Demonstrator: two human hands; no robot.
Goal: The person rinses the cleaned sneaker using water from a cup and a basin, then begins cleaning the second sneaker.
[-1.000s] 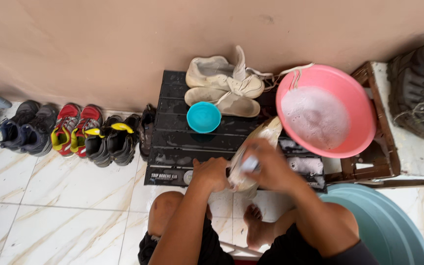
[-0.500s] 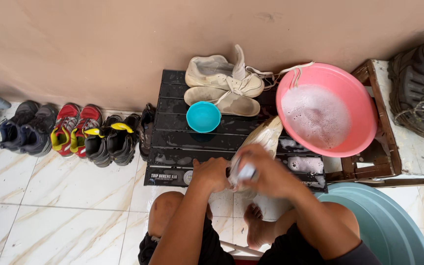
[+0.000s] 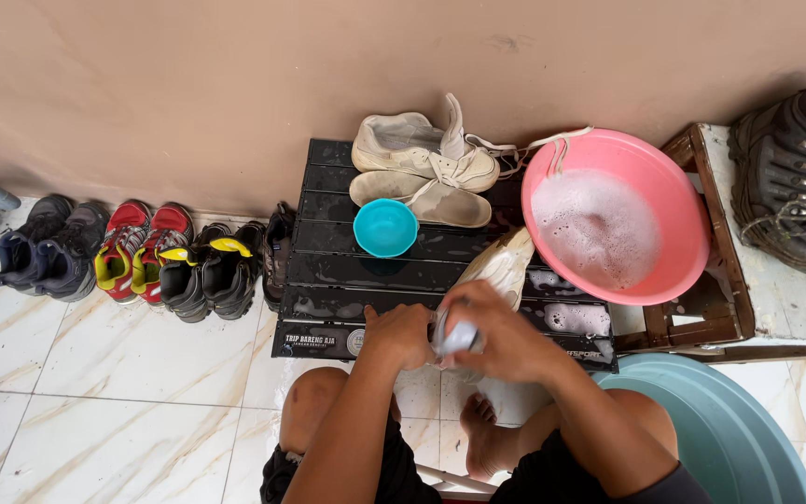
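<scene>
— Best to brace the cream shoe (image 3: pixel 501 266) firmly on the black slatted surface (image 3: pixel 328 280), scrub in short strokes, dip often in the pink basin (image 3: pixel 673 201).

— And the hands?

— Left hand (image 3: pixel 401 334) clenched around the shoe's heel end; right hand (image 3: pixel 501 331) closed on a small whitish scrubber (image 3: pixel 459 336), pressed against it.

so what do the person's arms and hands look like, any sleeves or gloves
Both forearms are bare to the bottom of the picture, with no sleeves showing. The left hand and right hand wear no gloves, and no rings, watch or bracelets show. Dark shorts cover the thighs, and the one foot in view is bare.
</scene>
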